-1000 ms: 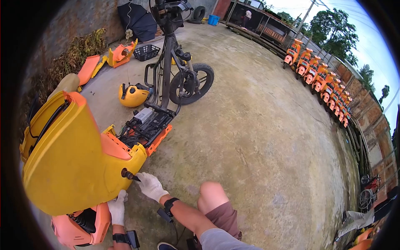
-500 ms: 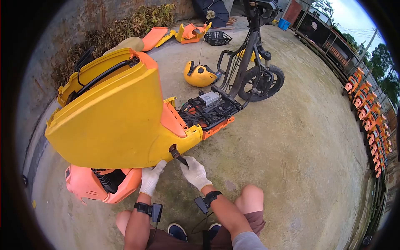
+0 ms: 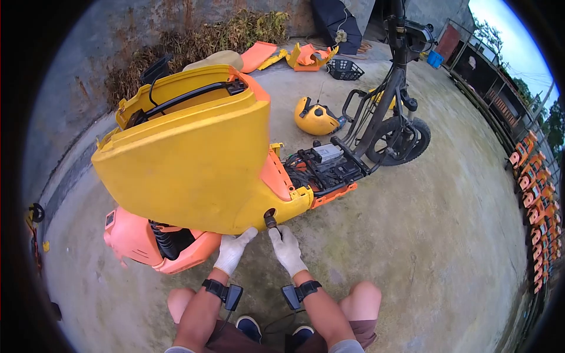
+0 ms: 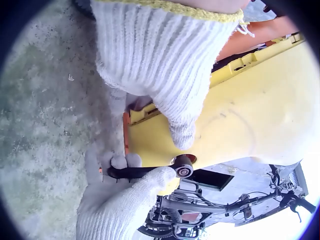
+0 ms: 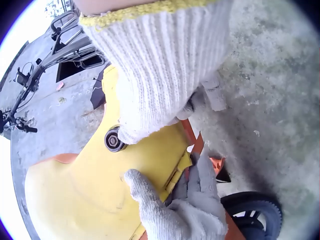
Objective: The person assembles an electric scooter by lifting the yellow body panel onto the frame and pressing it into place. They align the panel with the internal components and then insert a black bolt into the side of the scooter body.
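A big yellow body panel stands on the left of the stripped scooter frame. Near its lower edge a dark tool with a round head sits at a hole; the left wrist view shows the tool's head and its black handle. My gloved right hand grips that handle, thumb beside the head. To its left, my gloved left hand holds the panel's lower edge, thumb on the yellow face and fingers passing beneath, as the right wrist view shows of this hand.
A pink-orange scooter part lies below the panel. Beyond are exposed wiring, a yellow helmet, a black basket and loose orange covers. A row of orange scooters lines the right side.
The head view has turned, shifting the scooter rightward. My right hand is closer to my left one, and the tool's handle has swung, showing less beyond the fingers. My left hand stays at the panel's edge.
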The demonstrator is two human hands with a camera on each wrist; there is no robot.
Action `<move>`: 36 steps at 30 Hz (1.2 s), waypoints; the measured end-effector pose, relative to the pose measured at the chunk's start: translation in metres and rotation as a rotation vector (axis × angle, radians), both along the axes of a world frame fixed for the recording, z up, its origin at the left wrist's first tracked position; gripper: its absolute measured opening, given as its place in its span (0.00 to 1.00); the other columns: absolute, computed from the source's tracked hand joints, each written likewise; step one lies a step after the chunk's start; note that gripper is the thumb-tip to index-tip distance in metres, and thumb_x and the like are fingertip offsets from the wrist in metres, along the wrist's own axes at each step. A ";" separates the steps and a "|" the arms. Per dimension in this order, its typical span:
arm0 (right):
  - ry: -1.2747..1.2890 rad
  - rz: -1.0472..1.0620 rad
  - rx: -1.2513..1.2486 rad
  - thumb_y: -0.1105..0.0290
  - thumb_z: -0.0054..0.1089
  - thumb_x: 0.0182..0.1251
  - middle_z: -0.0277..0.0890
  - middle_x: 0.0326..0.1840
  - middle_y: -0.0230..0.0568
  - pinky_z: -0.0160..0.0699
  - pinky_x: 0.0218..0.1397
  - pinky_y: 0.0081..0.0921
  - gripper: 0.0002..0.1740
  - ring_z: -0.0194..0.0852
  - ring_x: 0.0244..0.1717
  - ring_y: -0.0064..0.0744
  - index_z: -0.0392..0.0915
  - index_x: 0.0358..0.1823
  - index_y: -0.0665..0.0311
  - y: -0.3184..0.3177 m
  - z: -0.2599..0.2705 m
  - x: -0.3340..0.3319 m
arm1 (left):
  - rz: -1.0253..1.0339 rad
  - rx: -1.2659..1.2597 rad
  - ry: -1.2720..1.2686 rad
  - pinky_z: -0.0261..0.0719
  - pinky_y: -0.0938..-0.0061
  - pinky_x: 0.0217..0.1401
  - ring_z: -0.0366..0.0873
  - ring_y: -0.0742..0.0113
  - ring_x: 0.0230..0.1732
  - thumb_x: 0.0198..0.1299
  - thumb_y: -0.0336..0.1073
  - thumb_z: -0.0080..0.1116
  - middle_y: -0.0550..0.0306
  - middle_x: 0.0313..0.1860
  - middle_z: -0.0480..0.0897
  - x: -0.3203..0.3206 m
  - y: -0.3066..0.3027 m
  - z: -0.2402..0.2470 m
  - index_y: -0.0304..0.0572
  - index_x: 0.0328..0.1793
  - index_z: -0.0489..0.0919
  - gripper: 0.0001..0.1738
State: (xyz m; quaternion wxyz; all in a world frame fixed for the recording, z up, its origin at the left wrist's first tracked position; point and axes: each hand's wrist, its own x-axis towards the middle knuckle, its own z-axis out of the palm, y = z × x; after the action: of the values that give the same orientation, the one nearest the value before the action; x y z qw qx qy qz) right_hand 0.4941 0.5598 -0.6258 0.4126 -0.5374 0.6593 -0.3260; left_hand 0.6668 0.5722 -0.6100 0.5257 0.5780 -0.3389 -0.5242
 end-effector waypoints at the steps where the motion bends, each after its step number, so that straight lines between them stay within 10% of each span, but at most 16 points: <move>1: 0.008 -0.001 0.026 0.43 0.55 0.70 0.83 0.46 0.51 0.76 0.56 0.40 0.28 0.81 0.50 0.53 0.77 0.53 0.62 -0.001 0.003 0.000 | -0.006 -0.013 -0.030 0.82 0.72 0.55 0.83 0.66 0.51 0.58 0.33 0.73 0.54 0.53 0.84 0.001 0.000 0.001 0.30 0.60 0.77 0.26; 7: -0.448 -0.161 0.062 0.53 0.69 0.66 0.81 0.42 0.40 0.81 0.45 0.29 0.26 0.80 0.42 0.28 0.75 0.52 0.69 -0.005 -0.022 -0.011 | -0.096 0.090 -0.128 0.80 0.73 0.58 0.81 0.67 0.57 0.58 0.34 0.74 0.51 0.60 0.82 0.007 0.009 0.008 0.30 0.64 0.73 0.31; 12: -0.664 -0.078 0.069 0.54 0.59 0.75 0.76 0.45 0.41 0.86 0.47 0.33 0.25 0.78 0.41 0.28 0.71 0.57 0.70 -0.007 -0.022 -0.012 | 0.078 -0.153 -0.142 0.82 0.75 0.42 0.83 0.72 0.40 0.57 0.36 0.75 0.55 0.44 0.86 0.001 -0.005 0.008 0.32 0.57 0.79 0.25; 22: -0.613 0.109 0.061 0.54 0.51 0.79 0.77 0.32 0.33 0.77 0.36 0.25 0.18 0.74 0.30 0.23 0.76 0.43 0.64 -0.009 -0.046 -0.011 | 0.093 0.047 -0.059 0.81 0.76 0.40 0.82 0.72 0.36 0.57 0.37 0.73 0.58 0.39 0.87 -0.004 0.006 0.024 0.32 0.50 0.83 0.19; 27: -0.577 0.213 0.049 0.50 0.48 0.79 0.77 0.30 0.33 0.74 0.36 0.25 0.23 0.74 0.31 0.24 0.78 0.39 0.65 -0.019 -0.038 -0.016 | 0.272 0.020 -0.143 0.78 0.69 0.60 0.81 0.60 0.59 0.57 0.36 0.71 0.45 0.60 0.81 -0.016 0.016 0.031 0.30 0.65 0.71 0.33; 36: -0.494 0.293 0.176 0.43 0.44 0.75 0.78 0.32 0.34 0.72 0.38 0.28 0.28 0.74 0.32 0.27 0.77 0.40 0.65 -0.035 -0.050 -0.033 | 0.435 0.358 0.809 0.79 0.56 0.63 0.75 0.63 0.60 0.62 0.33 0.66 0.51 0.62 0.74 -0.014 0.061 0.094 0.35 0.79 0.57 0.42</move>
State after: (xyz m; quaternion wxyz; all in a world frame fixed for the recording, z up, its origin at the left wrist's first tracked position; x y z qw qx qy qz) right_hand 0.4613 0.5244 -0.6761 0.6483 -0.4934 0.4800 -0.3253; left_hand 0.6524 0.6336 -0.5159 0.6047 0.4667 0.1163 -0.6348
